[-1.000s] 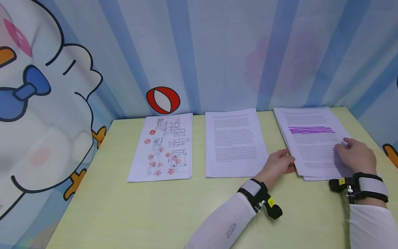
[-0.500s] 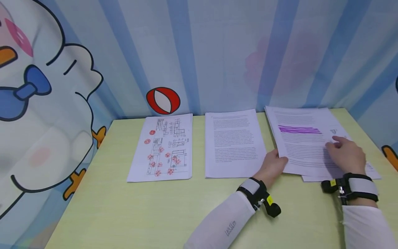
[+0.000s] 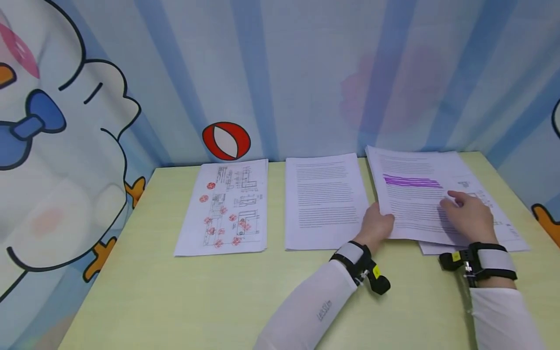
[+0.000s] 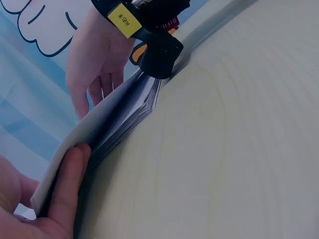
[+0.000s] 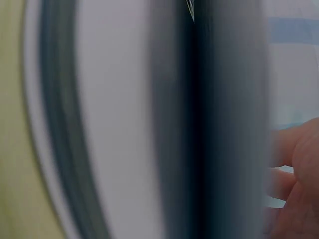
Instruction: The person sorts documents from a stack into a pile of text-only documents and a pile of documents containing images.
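Note:
My left hand pinches the left edge of the top sheets of paper, which carry purple marker lines over printed text. In the left wrist view, the fingers lie under these lifted sheets, with a gap above the stack below. My right hand rests on the right part of the same sheets, its fingers loosely bent. Beneath, a paper stack with drawings shows at the right. The right wrist view is mostly filled by blurred paper edges, with part of the right hand at the right.
A stack of printed text pages lies just left of my left hand. Farther left is a stack of drawings with red stamps. All rest on a pale yellow table before a blue striped cartoon curtain.
The purple-marked sheets have slid left off the stack, uncovering drawings at its right. Both hands have moved left with them. My left hand has gone from the stack's edge to pinching the sheets.

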### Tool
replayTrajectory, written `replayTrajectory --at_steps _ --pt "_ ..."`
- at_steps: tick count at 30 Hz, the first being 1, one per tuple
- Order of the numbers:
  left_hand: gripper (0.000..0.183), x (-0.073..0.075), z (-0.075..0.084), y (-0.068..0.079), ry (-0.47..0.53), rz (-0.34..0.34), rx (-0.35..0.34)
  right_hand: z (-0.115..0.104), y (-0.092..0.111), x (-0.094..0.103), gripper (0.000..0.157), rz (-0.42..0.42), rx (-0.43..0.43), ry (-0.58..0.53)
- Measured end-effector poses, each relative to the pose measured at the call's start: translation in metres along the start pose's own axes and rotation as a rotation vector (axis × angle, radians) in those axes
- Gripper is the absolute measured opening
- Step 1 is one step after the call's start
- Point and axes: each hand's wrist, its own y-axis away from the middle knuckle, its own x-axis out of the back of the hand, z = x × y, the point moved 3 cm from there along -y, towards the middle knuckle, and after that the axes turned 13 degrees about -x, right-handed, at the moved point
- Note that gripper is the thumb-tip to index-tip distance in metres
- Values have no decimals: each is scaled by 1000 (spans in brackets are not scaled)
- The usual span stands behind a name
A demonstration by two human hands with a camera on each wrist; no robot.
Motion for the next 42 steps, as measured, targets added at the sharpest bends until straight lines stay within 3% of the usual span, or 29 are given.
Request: replayTrajectory --at_steps 6,11,14,17,21,24,27,31,33,35,40,42 --pt "37 11 -3 3 -18 -22 -18 -2 -3 -1 65 -26 3 -96" --pt "37 29 -4 5 -39 -73 -91 -5 -2 -2 74 -61 -4 -145" --pt "31 45 -4 5 -17 -94 -151 -10 0 -2 80 -110 -47 -201" --pt "31 66 -3 4 -4 -82 -192 -19 5 -5 78 -199 -96 -331" --pt "37 93 -1 7 -3 -44 -185 -40 14 -16 71 -302 -96 -520" --pt "41 114 1 9 -25 -6 -174 -59 23 -27 67 -310 -61 -586" --pt "37 139 2 13 -57 4 -153 -79 32 -41 63 -286 -22 -588" --pt "32 173 13 19 -87 -62 -99 -99 42 -57 58 -238 42 -515" --pt "32 189 25 25 -136 -98 -89 -107 46 -64 56 -223 64 -487" --pt "35 202 26 23 -189 -114 -90 -112 48 -71 54 -217 69 -468" --pt "33 223 8 13 -295 -119 -94 -117 48 -81 56 -243 62 -440" --pt "30 227 8 14 -330 -128 -88 -117 46 -85 56 -255 65 -420"
